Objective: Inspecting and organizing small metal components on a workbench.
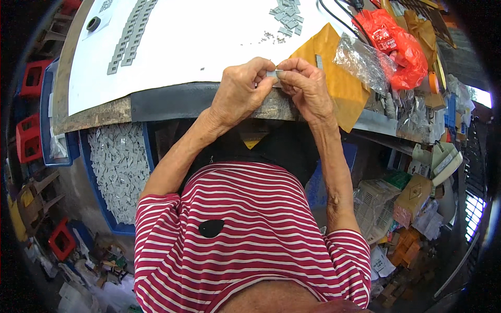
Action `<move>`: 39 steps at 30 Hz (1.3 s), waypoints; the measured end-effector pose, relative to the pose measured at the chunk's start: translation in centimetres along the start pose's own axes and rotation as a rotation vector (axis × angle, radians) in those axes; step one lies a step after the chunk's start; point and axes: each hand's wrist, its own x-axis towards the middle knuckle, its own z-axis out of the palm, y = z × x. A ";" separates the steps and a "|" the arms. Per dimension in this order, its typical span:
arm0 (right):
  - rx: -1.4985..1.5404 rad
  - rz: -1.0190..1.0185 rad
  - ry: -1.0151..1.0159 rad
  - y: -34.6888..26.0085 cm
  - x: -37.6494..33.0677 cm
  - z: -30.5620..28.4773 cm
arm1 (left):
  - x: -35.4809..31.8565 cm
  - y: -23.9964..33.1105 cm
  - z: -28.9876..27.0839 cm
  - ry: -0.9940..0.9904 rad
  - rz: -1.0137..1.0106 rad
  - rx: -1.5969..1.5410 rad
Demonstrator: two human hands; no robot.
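Note:
Over the table's front edge, my left hand (244, 87) and my right hand (307, 86) meet, thumbs and forefingers pinched on a small flat grey piece (271, 74). Fingertips cover most of it. Beyond the hands, tiny brownish metal bits (272, 37) are scattered on a white sheet (193, 39). Behind those bits lies a loose pile of grey rectangular pieces (288, 16). To the left, similar grey pieces form two long rows (131, 37). A single grey strip (319, 61) rests on a yellow-brown padded envelope (334, 78) beside my right hand.
A blue bin (147, 151) full of grey pieces stands below the table at left. Dark padding (172, 100) covers part of the table edge. At right are a clear plastic bag (362, 62), a red plastic bag (404, 57) and black cables (339, 18). A black ring (93, 23) sits far left.

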 end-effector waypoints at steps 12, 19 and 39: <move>-0.094 -0.064 0.025 0.1 -0.3 0.9 | 0.1 -0.5 -0.9 -0.015 0.084 0.098; -0.166 -0.113 0.016 0.1 0.0 1.7 | 0.7 -1.5 -1.8 0.038 0.214 0.175; -0.127 -0.147 0.095 -3.3 -4.3 -0.6 | 7.0 -10.7 -11.5 0.317 0.057 0.517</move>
